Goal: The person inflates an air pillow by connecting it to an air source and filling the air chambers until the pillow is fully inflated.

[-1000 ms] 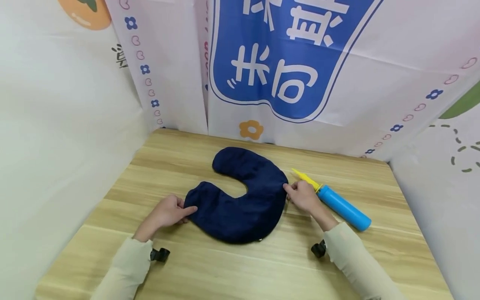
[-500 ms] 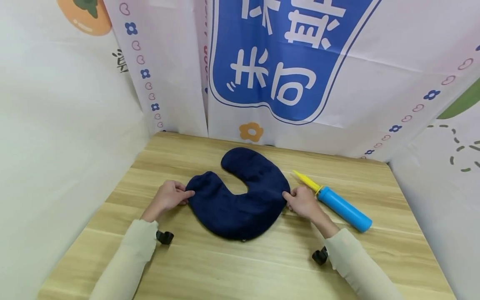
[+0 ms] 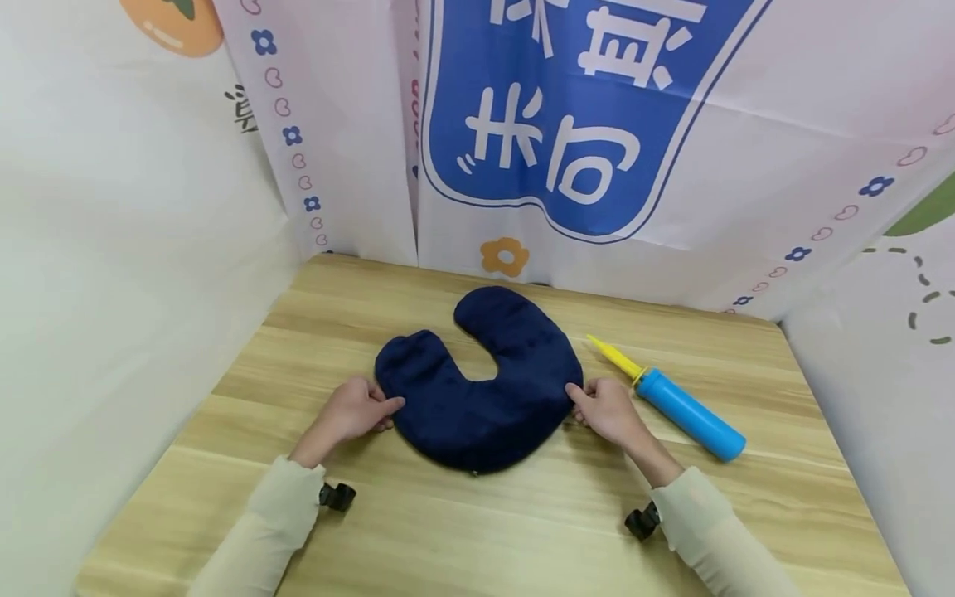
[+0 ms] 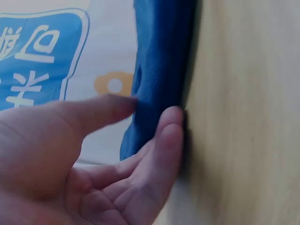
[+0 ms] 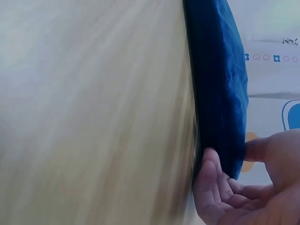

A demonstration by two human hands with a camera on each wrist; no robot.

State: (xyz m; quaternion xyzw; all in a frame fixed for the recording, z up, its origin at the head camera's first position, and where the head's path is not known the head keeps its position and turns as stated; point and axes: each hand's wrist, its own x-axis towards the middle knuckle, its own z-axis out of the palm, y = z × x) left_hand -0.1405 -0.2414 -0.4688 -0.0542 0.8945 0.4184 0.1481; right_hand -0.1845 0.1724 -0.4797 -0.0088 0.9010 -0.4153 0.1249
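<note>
A navy-blue U-shaped neck pillow (image 3: 477,423) lies on the wooden table, its opening facing the back and slightly left. My left hand (image 3: 360,408) pinches its left outer edge, thumb on top; in the left wrist view the fingers (image 4: 168,140) reach around the pillow's side (image 4: 161,70). On the opposite edge, my right hand (image 3: 606,408) pinches the pillow in the same way. In the right wrist view, thumb and curled fingers (image 5: 208,183) sit on either side of the blue fabric (image 5: 218,84). A small zipper pull (image 3: 475,473) shows at the front seam.
A blue hand pump (image 3: 694,414) with a yellow nozzle (image 3: 615,356) lies right of the pillow, close to my right hand. White printed sheets (image 3: 358,124) enclose the wooden table (image 3: 477,539) at the back and both sides.
The pillow has turned clockwise in the head view, its opening swinging from the left toward the back. My left hand went up with its edge, then shifted along it; the right hand stayed nearly in place.
</note>
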